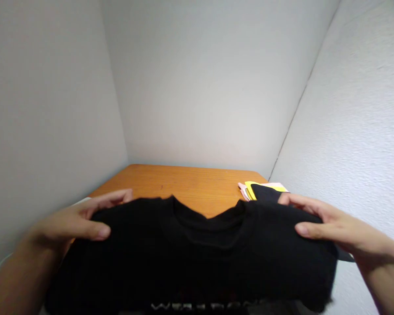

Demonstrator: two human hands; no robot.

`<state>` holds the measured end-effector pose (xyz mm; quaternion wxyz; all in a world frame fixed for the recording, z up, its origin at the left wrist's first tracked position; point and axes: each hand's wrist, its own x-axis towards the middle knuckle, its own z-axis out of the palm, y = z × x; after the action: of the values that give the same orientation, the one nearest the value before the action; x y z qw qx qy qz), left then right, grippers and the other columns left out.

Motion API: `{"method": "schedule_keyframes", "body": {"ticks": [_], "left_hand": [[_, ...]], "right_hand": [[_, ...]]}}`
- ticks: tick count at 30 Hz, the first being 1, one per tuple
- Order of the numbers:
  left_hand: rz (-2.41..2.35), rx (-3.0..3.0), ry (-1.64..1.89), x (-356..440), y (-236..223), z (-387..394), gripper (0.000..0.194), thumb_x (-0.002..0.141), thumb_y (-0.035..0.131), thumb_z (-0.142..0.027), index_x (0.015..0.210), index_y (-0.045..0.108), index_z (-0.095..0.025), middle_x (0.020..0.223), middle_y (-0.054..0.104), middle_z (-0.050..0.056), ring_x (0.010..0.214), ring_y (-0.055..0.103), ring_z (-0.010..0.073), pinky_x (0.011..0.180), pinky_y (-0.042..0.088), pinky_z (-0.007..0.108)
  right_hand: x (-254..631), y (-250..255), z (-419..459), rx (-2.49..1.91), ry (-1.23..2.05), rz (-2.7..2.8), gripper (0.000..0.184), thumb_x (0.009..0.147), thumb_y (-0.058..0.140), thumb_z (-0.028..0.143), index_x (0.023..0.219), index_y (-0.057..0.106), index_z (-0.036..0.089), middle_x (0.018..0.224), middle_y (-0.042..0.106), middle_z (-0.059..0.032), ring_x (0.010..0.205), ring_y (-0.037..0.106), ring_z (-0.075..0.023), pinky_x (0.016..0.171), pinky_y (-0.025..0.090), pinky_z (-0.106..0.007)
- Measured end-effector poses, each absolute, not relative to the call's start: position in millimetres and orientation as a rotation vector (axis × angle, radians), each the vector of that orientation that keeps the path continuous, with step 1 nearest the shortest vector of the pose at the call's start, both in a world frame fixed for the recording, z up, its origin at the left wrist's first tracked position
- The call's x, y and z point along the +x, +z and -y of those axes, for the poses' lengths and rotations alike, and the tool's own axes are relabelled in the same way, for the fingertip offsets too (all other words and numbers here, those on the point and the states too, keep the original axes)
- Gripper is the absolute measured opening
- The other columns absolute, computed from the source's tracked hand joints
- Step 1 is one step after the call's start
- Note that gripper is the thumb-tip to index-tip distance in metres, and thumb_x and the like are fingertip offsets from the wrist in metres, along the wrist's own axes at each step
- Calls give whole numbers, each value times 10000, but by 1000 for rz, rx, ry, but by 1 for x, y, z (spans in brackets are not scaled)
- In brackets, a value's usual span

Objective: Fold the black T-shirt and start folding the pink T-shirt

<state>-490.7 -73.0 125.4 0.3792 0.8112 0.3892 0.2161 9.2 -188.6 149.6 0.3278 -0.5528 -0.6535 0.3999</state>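
Observation:
A black T-shirt [203, 267] hangs spread between my two hands, its round neckline in the middle and facing up. Part of a pale printed line of lettering shows low on its front, cut off by the bottom of the view. My left hand [85, 216] grips the shoulder on the left, thumb in front and fingers behind the cloth. On the opposite shoulder, my right hand [321, 221] pinches the fabric in the same way. The fingers behind the shirt are partly hidden.
Behind the shirt is a brown wooden table [184, 179] against pale walls. A stack of folded clothes [265, 190], yellow, pink, white and dark, lies at its right edge. Walls stand close on the left and right. Something white [82, 200] shows behind my left hand.

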Motion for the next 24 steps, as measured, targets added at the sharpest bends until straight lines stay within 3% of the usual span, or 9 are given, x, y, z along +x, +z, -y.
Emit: {"method": "schedule_keyframes", "body": {"ticks": [3,6,9,12,15,18,21,24], "left_hand": [[-998,1892,718,-488,150,41,493,692,639,-586,1033,535,-245,832,638,-29,707,622,165,618,516,268],[-1188,2092,729,-465,151,-13,459,751,639,-543,1063,540,-222,962,682,31,848,655,221,734,542,333],[-1517,2489,924,-434,116,-57,457,812,564,-493,1149,540,-184,1139,647,120,1079,605,299,953,484,445],[-1607,2776,708,-406,58,-73,418,887,476,-406,1223,559,-172,1300,579,151,1250,508,309,1078,388,465],[-1537,2787,397,-387,4,-74,534,944,365,-476,1379,483,-189,1514,393,130,1414,327,302,1163,274,482],[-1680,2588,154,-379,-24,-79,664,930,267,-623,1494,315,-274,1603,168,89,1479,104,346,1171,129,609],[-1660,2416,-40,-383,-26,-94,783,852,268,-762,1511,219,-342,1606,78,89,1474,40,365,1147,80,659],[-1550,2382,-101,-388,-20,-119,873,768,323,-845,1500,215,-383,1606,42,75,1475,17,355,1145,99,655]], "right_hand": [[8,173,163,-1424,1029,1547,423,752,736,494,1051,554,257,912,646,-54,745,629,-227,625,512,-342],[2,170,99,-1576,771,1597,440,766,719,496,1078,532,247,891,662,-45,727,631,-227,634,507,-343],[-13,133,34,-1773,97,1636,360,823,658,383,1116,549,205,961,659,-92,877,623,-258,791,495,-377],[-39,79,-5,-1894,-287,1866,321,888,567,309,1174,565,162,1153,622,-158,1112,556,-307,962,408,-429],[-64,25,-24,-1983,-156,2089,395,950,475,374,1275,550,162,1340,537,-167,1282,443,-312,1039,345,-432],[-74,-10,-42,-2119,145,2118,580,968,371,541,1465,386,242,1579,243,-112,1439,182,-363,1110,222,-530],[-69,-25,-64,-2235,392,2107,735,904,291,728,1525,236,340,1626,30,-41,1454,14,-410,1113,104,-627],[-59,-26,-87,-2277,485,2111,795,853,225,812,1526,187,390,1624,-42,7,1457,-41,-393,1115,67,-634]]}}
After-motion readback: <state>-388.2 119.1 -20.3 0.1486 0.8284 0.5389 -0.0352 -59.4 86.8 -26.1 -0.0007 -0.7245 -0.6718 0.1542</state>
